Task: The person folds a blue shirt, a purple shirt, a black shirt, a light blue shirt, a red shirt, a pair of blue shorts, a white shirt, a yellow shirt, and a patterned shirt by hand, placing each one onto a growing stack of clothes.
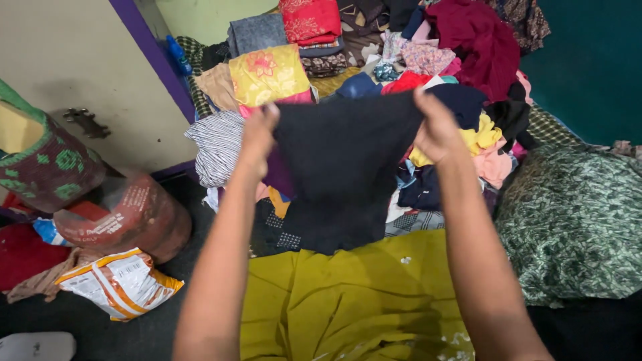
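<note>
Hands raised, both gripping one black garment [344, 167] by its top edge. Left hand [257, 134]: fingers clamped together on the upper left corner of the cloth. Right hand [436, 127]: fingers pinched shut on the upper right corner. The garment hangs flat and spread between the two sets of fingers, its lower hem falling below them toward the mustard-yellow fabric [354, 301]. Beyond the fingertips lies a heap of mixed clothes [428, 60]. A folded yellow floral cloth [269, 75] sits just above the left fingers. A green patterned pillow [575, 220] lies to the right of the right forearm.
</note>
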